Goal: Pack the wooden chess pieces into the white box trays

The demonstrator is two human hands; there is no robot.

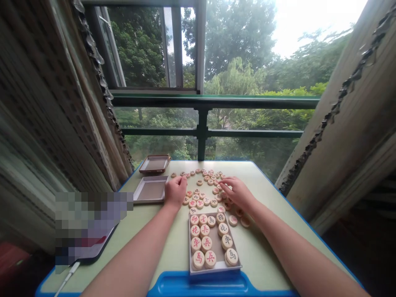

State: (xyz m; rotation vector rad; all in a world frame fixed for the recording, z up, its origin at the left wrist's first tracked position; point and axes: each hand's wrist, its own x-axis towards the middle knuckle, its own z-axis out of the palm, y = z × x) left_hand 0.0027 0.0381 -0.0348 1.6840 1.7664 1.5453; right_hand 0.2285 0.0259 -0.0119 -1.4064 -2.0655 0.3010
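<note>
My left hand [175,191] is curled closed beside the white box lid [139,201]; whatever its fingers hold, if anything, is hidden. My right hand [237,191] reaches over the loose xiangqi pieces on the right, fingers stretched out and somewhat apart, fingertips at a piece [219,187]. Round wooden pieces with red or black characters lie scattered between both hands, among them a lone black one [199,182]. Closer to me stands an open shallow box [218,246]. Pieces line its left side, right side and far end, while its middle shows bare bottom.
A brown-rimmed shallow tray [148,170] sits at the table's far left. A blurred-out device [95,243] with a white cable [71,272] lies at the left edge. The table [266,173] has a blue rim. Curtains flank it; a green railing [262,102] and window stand behind.
</note>
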